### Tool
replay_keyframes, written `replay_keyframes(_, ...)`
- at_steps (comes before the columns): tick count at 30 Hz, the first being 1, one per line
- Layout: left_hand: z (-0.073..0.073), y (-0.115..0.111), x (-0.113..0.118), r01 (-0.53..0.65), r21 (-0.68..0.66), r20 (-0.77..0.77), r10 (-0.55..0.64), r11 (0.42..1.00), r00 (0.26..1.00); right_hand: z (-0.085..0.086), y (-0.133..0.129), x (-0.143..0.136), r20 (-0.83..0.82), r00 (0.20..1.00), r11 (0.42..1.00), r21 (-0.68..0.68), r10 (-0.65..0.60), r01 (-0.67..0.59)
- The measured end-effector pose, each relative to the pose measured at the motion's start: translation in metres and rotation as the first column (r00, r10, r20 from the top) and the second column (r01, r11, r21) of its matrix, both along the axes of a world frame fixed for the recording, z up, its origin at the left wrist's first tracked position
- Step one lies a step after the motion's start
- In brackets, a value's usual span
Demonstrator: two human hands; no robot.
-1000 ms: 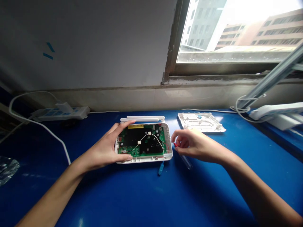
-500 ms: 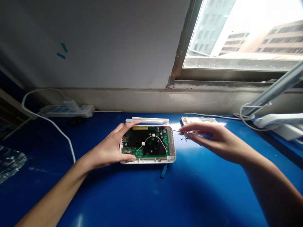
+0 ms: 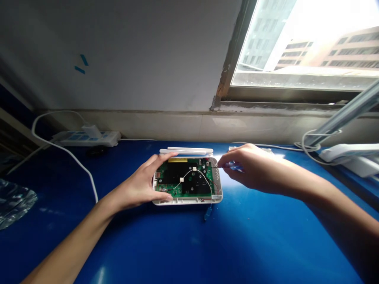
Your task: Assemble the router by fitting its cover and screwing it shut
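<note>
An opened white router case [image 3: 218,190] lies on the blue tabletop, its green circuit board [image 3: 177,192] with black patches facing up. A white antenna wire [image 3: 204,176] curves across the board. My left hand [image 3: 137,182] grips the case's left end, thumb on the near rim and fingers at the far rim. My right hand [image 3: 257,165] is closed round a screwdriver [image 3: 235,166] with a clear blue handle, its thin shaft pointing at the far right corner of the case. Where the tip rests is too small to tell. A blue connector [image 3: 208,212] hangs out at the near edge.
White antennas [image 3: 186,151] lie behind the case. A white part [image 3: 268,150] is mostly hidden behind my right hand. A power strip [image 3: 89,138] with a white cable stands at back left, clear plastic wrap [image 3: 16,203] at far left, and a lamp arm [image 3: 340,114] at right.
My right hand has moved left and turned, bringing the screwdriver closer to the case's far right corner. My left hand keeps its hold. The whole view has shifted slightly.
</note>
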State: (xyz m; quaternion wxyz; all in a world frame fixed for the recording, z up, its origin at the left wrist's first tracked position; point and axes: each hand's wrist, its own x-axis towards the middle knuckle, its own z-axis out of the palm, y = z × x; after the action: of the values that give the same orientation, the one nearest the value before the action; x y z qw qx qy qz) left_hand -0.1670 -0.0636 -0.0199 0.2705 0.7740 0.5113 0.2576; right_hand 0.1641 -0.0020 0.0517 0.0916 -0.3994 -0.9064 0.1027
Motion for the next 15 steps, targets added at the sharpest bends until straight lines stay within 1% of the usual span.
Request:
replay_keyframes(3,-0.002,0.0,-0.001,0.004,-0.009,0.025,-0.003,1.0,1.0,-0.008,-0.002,0.004,-0.052,0.998,0.995,-0.094,-0.022,0.017)
replay_keyframes(5,-0.002,0.0,-0.001,-0.003,-0.01,0.036,0.003,1.0,0.999,-0.013,-0.005,0.007,-0.123,0.99,0.992,-0.115,-0.069,0.054)
replay_keyframes(8,-0.002,0.001,0.001,-0.007,-0.006,0.03,0.008,1.0,1.0,-0.02,-0.008,0.012,-0.185,0.978,0.99,-0.112,-0.102,0.082)
replay_keyframes(11,-0.002,0.001,0.002,-0.011,0.003,0.008,0.011,1.0,1.0,-0.021,-0.009,0.014,-0.196,0.973,0.988,-0.115,-0.12,0.099)
replay_keyframes(15,0.0,0.0,0.002,-0.018,-0.005,0.019,0.018,1.0,1.0,-0.021,-0.008,0.012,-0.237,0.961,0.977,-0.189,-0.139,0.095)
